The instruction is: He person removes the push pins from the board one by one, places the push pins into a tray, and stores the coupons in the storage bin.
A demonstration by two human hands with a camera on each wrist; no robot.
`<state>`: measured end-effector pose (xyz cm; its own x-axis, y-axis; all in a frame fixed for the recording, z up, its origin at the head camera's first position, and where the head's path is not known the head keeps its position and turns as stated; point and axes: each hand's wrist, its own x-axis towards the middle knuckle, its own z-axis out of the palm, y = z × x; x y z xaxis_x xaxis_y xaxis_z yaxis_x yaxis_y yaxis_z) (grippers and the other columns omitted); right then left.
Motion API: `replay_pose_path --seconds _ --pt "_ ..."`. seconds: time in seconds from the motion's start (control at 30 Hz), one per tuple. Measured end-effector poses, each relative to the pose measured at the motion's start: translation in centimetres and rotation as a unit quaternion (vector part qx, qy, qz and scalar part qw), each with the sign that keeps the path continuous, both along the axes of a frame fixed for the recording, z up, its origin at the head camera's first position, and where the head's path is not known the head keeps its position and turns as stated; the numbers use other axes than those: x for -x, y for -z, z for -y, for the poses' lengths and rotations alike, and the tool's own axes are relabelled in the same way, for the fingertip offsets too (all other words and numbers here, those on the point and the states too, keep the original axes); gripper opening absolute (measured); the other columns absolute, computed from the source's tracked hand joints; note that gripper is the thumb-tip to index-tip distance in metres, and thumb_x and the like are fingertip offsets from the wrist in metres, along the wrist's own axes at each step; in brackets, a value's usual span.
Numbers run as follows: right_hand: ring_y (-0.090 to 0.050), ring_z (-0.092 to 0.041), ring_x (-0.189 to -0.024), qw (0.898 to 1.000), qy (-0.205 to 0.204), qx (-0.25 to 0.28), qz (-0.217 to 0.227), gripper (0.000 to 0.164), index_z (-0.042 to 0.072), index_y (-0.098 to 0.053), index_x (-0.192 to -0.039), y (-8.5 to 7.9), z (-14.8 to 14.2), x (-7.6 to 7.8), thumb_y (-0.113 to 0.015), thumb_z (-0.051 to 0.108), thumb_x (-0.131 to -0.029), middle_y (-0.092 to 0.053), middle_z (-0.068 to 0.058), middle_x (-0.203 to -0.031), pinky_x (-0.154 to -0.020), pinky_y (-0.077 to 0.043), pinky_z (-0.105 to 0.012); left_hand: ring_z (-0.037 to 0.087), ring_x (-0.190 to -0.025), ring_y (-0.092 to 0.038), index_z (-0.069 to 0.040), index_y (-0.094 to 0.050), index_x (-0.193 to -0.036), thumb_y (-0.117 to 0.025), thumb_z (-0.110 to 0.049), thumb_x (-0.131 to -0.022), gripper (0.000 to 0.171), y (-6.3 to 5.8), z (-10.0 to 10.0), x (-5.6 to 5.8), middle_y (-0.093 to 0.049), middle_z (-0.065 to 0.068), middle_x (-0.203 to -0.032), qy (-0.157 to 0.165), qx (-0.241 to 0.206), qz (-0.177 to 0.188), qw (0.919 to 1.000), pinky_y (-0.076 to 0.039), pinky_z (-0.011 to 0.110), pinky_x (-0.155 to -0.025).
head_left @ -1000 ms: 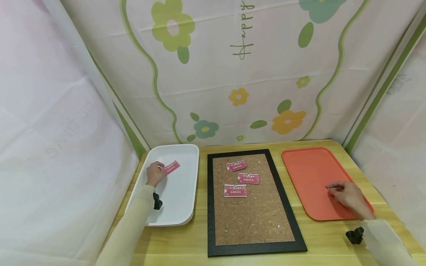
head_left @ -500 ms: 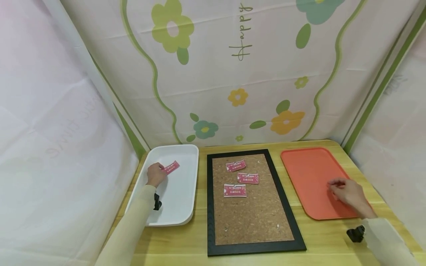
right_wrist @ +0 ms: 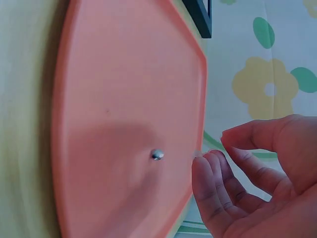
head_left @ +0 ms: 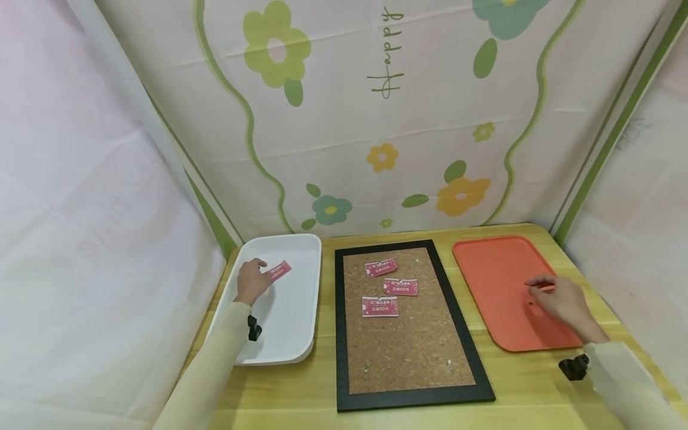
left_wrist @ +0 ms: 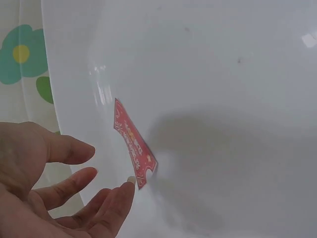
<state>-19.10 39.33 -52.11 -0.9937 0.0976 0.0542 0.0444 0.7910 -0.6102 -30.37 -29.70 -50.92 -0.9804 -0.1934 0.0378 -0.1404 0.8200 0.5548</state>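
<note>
In the head view my left hand [head_left: 252, 280] is over the white tray [head_left: 290, 334], beside a red paper coupon [head_left: 280, 270] with white print. The left wrist view shows the coupon [left_wrist: 132, 144] lying on the tray floor, a fingertip right at its near end and the thumb spread away. My right hand [head_left: 559, 301] hovers over the orange tray [head_left: 500, 275], thumb and fingers apart. Below those fingertips a small silver pushpin [right_wrist: 157, 154] lies on the tray. Nothing shows between the fingers of my right hand [right_wrist: 257, 173].
Between the trays lies a black-framed cork board [head_left: 403, 352]. Three red coupons are pinned to its upper part, one of them a lower-left coupon [head_left: 380, 306]. Small pins also stick in the cork near its lower corners. A flowered cloth [head_left: 333, 119] hangs behind the wooden table [head_left: 301, 394].
My right thumb and fingers have parted and lifted a little, and the pushpin now shows on the orange tray. My left fingers have spread beside the coupon, which stays nearly in place.
</note>
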Motion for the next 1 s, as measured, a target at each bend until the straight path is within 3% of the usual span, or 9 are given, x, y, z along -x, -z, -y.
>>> replay_pose_path --seconds 0.4,0.67,0.8,1.0 --pt "-0.075 -0.029 -0.084 0.999 -0.022 0.035 0.018 0.037 -0.005 -0.063 -0.131 -1.6 2.4 0.7 -0.056 0.023 -0.107 -0.067 -0.034 -0.121 -0.059 -0.061 -0.037 0.045 -0.11 -0.068 0.008 -0.064 -0.127 -0.064 -0.01 -0.098 0.034 -2.9 -3.3 -0.8 -0.065 0.032 -0.125 0.058 -0.045 -0.063 0.9953 -0.055 0.056 -0.095" --pt "-0.073 -0.039 -0.093 0.998 -0.05 0.036 -0.024 0.033 -0.004 -0.065 -0.127 -2.7 4.4 1.1 -0.058 0.021 -0.107 -0.068 -0.03 -0.118 -0.061 -0.061 -0.037 0.039 -0.107 -0.069 0.003 -0.067 -0.126 -0.066 -0.012 -0.098 0.032 -3.6 -6.2 -1.3 -0.068 0.025 -0.122 0.085 -0.071 -0.076 0.991 -0.057 0.051 -0.092" --pt "-0.071 -0.042 -0.096 0.997 -0.06 0.035 -0.033 0.031 -0.003 -0.066 -0.126 -3.1 5.5 1.2 -0.057 0.021 -0.107 -0.069 -0.027 -0.115 -0.062 -0.061 -0.038 0.039 -0.107 -0.071 0.003 -0.066 -0.127 -0.067 -0.011 -0.098 0.032 -4.3 -7.7 -1.8 -0.068 0.025 -0.123 0.114 -0.091 -0.086 0.9855 -0.06 0.05 -0.09" --pt "-0.071 -0.033 -0.093 0.997 -0.063 0.04 -0.026 0.032 0.001 -0.067 -0.126 -3.6 7.1 1.7 -0.058 0.025 -0.107 -0.07 -0.025 -0.117 -0.062 -0.061 -0.035 0.04 -0.105 -0.073 0.005 -0.066 -0.125 -0.068 -0.006 -0.097 0.031 -5.1 -9.7 -2.2 -0.07 0.026 -0.119 0.144 -0.106 -0.1 0.9788 -0.062 0.047 -0.088"
